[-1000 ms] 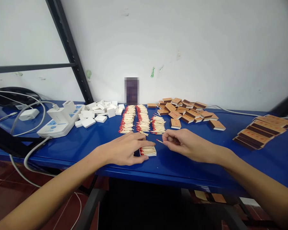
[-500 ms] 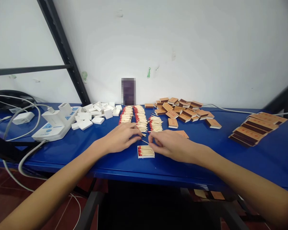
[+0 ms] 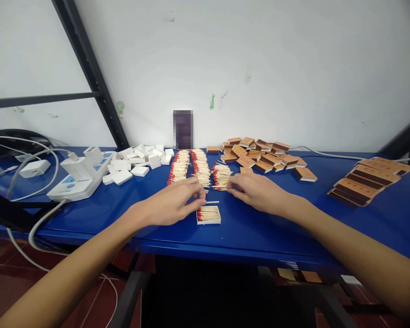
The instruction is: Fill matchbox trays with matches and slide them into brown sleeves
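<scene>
Nearest my body sits a small, uncovered white cardboard tray (image 3: 220,222), my landmark, holding pale wooden matches with red heads (image 3: 209,214) laid lengthwise, heads to the left. Just over its far edge, a single thin, pale wooden matchstick (image 3: 213,202) sticks out from my left hand (image 3: 181,200). I seem to have it pinched between thumb and fingertips at its left end; its head is hidden.

I judge this stick almost weightless, stiff yet easily snapped, its head liable to chip, so a light pinch on the bare wood would suit it. The tray looks light too, apt to slide on the glossy blue tabletop (image 3: 259,241); its thin walls are best steadied at the two short ends.

My left forearm slants in from the near left of the tray, palm down, wrist slightly bent. My right hand (image 3: 259,190) lies beyond the tray and to its right, fingers curled, tips at the right edge of a low heap of red-tipped wooden matches (image 3: 221,175); I cannot tell whether they grasp one. That forearm slants in from the tray's near right.
</scene>
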The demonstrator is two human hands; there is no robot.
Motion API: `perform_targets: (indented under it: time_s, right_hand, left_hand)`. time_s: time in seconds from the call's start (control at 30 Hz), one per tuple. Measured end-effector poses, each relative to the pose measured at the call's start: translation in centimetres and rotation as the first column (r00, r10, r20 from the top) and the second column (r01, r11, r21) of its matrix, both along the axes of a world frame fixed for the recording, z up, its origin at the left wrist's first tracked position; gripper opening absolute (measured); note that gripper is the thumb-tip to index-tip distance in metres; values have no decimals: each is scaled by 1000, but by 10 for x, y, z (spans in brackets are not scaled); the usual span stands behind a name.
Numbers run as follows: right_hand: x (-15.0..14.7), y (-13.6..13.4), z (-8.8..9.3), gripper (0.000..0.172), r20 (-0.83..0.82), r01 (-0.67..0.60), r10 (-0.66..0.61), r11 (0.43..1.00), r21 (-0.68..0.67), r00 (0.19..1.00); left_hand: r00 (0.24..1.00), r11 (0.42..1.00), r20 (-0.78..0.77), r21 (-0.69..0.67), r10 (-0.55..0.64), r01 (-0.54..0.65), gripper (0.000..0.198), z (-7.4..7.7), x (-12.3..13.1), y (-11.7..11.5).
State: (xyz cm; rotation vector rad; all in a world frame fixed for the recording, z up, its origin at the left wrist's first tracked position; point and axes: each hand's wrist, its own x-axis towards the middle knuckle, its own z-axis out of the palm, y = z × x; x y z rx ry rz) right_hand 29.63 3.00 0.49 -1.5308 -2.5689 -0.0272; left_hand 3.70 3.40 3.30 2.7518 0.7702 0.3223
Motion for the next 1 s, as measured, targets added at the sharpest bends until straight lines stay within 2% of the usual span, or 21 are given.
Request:
perform_targets:
  time_s: [0.13,0.3,0.47,0.7,0.8,0.9,1.0]
  right_hand:
    - [1,2,-1,15,-9,30,-31,999,-11,999]
    - [0,0,1,19,41,41,-41,999,-21,998]
    - [-13,-20,12,17,-3,-37,37,999,-22,999]
    - [-42,-45,21,18,-95,-178,174,983,-46,980]
    - [-40,-43,22,20,-119,-121,115,992,-46,986]
    - [-27,-36,23,20,-136,-54,52,998,-10,989]
    - [-12,-24,20,16,-99,-30,35,998,47,994]
  left_hand:
    - [997,999,-62,27,35,-34,22,0,0,-8]
    - [992,971,-46,211,120,-108,23,-7,0,15]
    - [986,937,-122,344,115,-67,19,-16,6,35]
    - [985,904,-142,427,99,-29,23,-19,18,38]
    - [996,915,-38,399,81,-59,21,-12,18,35]
    - [996,959,56,269,73,-86,17,-4,16,23]
    - [997,990,55,128,53,-60,13,-2,17,3]
